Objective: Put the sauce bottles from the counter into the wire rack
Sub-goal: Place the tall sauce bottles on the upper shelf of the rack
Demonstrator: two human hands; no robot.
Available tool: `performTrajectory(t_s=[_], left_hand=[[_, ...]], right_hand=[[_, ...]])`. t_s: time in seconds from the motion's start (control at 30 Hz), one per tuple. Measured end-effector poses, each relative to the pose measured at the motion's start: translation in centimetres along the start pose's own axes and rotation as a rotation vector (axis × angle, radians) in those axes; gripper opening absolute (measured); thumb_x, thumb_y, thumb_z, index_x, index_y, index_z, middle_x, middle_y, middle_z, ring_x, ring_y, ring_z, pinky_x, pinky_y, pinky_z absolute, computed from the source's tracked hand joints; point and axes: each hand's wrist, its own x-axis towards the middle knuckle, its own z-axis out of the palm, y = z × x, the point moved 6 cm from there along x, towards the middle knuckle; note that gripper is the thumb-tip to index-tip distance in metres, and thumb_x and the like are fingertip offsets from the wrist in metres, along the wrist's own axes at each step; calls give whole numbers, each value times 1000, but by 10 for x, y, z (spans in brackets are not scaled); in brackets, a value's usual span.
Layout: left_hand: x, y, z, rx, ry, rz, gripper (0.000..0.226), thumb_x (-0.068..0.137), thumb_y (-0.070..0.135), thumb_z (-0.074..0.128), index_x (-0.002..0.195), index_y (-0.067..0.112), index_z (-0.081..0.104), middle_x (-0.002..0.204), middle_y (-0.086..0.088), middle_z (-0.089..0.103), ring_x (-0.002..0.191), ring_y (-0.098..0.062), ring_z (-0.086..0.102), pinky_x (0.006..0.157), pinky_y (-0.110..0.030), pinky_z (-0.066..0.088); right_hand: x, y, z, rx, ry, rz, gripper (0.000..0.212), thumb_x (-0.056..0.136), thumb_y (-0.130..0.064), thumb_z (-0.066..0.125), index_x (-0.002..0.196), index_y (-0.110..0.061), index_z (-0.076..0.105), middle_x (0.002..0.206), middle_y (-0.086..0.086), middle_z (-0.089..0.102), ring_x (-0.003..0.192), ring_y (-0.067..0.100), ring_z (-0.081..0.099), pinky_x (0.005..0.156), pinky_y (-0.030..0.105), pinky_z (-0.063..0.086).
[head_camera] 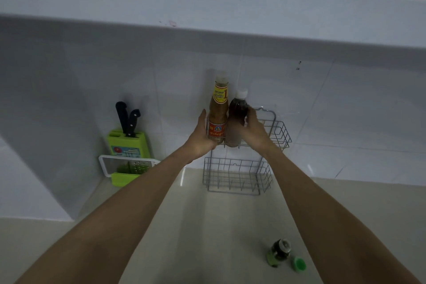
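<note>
**Two bottles held at the top tier of the rack**

Stood upright side by side in the left end of the upper basket of the wire rack [277, 132]: a tall bottle [217, 110] with a yellow and red label, and a shorter dark bottle [237, 120] with a white cap, touching each other. Bases sat behind the basket's front wires.

Left hand [201, 138] cupped around the lower left side of the tall bottle, thumb up along its flank, fingers hidden behind; closed loosely on it. Right hand [253, 129] wrapped around the right side of the dark bottle at its shoulder, fingers curled onto the glass; closed on it. Could not tell how firm either grip was. Both forearms reached up from the bottom corners of the view.

Hung below on the same frame, a lower basket [237, 175], nothing seen in it, close above the counter [207, 226].

Left on the counter, near right and well apart from the rack: a small green jar [279, 252] with a pale lid, and just beside it a green cap [300, 264].

Further left against the tiled wall [345, 104]: a green knife block [128, 143] with two black-handled knives, and in front of it a grater [129, 166] with a white frame over a green tray.
</note>
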Motion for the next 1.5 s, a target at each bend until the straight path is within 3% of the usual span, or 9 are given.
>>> performTrajectory(t_s=[0.17,0.3,0.4,0.57,0.63,0.87,1.0,1.13,1.5], left_hand=[[-27,-32,-21,40,256,-51,73,91,9,55,152,15,15,159,-9,22,144,-22,25,116,-31,25],[-65,-83,-13,120,159,-214,52,90,8,51,140,18,42,140,-14,50,105,-21,50,87,-23,37],[-90,-118,-11,90,109,-306,51,87,5,53,137,14,46,143,-11,47,124,-22,49,90,-22,37],[-119,-153,-18,67,68,-414,42,84,3,54,125,14,55,130,-12,59,103,-20,54,86,-27,42],[-126,-161,-20,69,71,-429,40,85,4,54,122,15,57,126,-11,61,99,-20,55,82,-27,41],[-126,-167,-18,71,35,-455,39,85,7,52,121,21,56,123,-7,62,113,-26,57,90,-33,45],[-117,-166,-16,30,43,-447,39,86,3,52,123,16,55,117,-7,62,98,-22,57,85,-30,45],[-108,-164,-19,-81,102,-442,37,86,-2,50,119,15,55,108,-6,63,86,-20,53,69,-25,42],[-60,-102,-28,-89,176,-237,60,89,4,54,144,20,36,151,-10,38,133,-27,41,98,-32,37]], right_hand=[[-59,7,-3,81,471,-274,41,86,0,56,125,-11,50,116,5,62,103,16,60,90,27,51],[-98,60,64,-330,-287,-144,19,87,-10,64,106,-15,63,95,2,70,84,16,66,80,37,57],[-162,113,114,-652,-1006,3,33,78,-13,77,109,-9,68,111,11,69,102,25,64,87,32,53],[-226,174,145,-1028,-1253,34,29,74,-19,79,99,-18,65,118,10,60,110,28,58,90,40,52],[-237,188,150,-1123,-1236,47,11,78,-9,68,79,-18,61,106,14,59,104,28,59,87,39,51],[-244,210,157,-1156,-1173,5,22,80,-4,66,101,1,67,114,22,61,104,40,61,79,41,49],[-217,193,136,-685,-1078,184,24,75,-21,79,94,-11,69,100,16,66,74,20,60,66,29,55],[-198,163,122,65,-808,413,24,76,-9,78,96,-8,65,97,16,67,87,25,65,75,33,58],[-86,11,-30,149,137,-241,23,88,-12,65,105,-22,54,99,-7,68,102,21,67,93,41,53]])
